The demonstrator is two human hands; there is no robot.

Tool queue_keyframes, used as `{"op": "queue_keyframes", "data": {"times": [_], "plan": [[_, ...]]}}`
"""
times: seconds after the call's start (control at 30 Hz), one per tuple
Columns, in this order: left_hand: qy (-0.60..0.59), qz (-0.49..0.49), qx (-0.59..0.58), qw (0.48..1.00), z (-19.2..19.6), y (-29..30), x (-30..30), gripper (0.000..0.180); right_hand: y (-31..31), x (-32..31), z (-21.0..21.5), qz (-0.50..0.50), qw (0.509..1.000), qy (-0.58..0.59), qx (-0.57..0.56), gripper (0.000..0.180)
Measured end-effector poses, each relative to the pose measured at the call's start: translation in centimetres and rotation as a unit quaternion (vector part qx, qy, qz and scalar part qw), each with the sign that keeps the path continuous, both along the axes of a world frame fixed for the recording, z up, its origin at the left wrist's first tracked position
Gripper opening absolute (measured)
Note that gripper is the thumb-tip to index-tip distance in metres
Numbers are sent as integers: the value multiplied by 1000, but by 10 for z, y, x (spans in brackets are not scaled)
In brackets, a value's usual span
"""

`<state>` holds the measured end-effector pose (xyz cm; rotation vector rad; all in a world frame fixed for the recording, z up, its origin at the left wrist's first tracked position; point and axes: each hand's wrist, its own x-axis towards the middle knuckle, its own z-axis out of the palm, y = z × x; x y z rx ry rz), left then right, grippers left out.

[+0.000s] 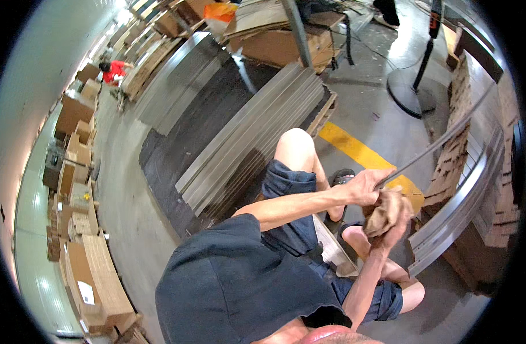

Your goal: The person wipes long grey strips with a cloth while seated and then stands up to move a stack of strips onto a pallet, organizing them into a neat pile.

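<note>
A long, thin dark grey strip [432, 148] slants up to the far right in front of me. My left hand [367, 187] is closed around its near end. A crumpled tan cloth [385, 213] is bunched just below that end. My right hand [394, 228] grips the cloth from beneath, its fingers mostly hidden by the folds. Whether the cloth touches the strip, I cannot tell. To the right of my hands, long shiny metal profiles [455, 213] lie on a stack of cardboard [492, 229].
At my left stands a pallet stacked with long grey panels [257, 140]. A black round-based stand [413, 94] is ahead, beyond a yellow floor line [355, 146]. Cartons [102, 281] line the far left, where a person in red [113, 73] is. A pale board [336, 246] sits between my legs.
</note>
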<state>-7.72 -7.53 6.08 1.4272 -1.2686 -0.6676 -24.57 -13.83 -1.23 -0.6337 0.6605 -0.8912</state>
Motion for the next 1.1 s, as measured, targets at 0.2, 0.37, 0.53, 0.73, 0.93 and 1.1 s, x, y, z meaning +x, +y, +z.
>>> {"op": "queue_keyframes", "data": {"times": [0.2, 0.37, 0.53, 0.73, 0.93, 1.1], "plan": [[-132, 8, 140, 981, 18, 63, -28, 82, -9, 55, 89, 13, 1000, 19, 21, 58], [-237, 3, 72, 969, 46, 108, -3, 80, -85, 50, 101, 11, 941, 102, -322, 47], [-218, -46, 93, 970, 72, 175, 12, 83, -115, 34, 175, -50, 963, 139, -226, 39], [-169, -27, 111, 979, 73, 146, 6, 78, -71, 59, 145, -40, 989, 82, -114, 47], [-142, -104, 123, 977, 102, 137, 25, 77, -88, 57, 114, 31, 994, -103, -15, 44], [-106, -101, 188, 971, 112, 194, 33, 79, -199, 37, 101, -26, 994, -102, -30, 40]]}}
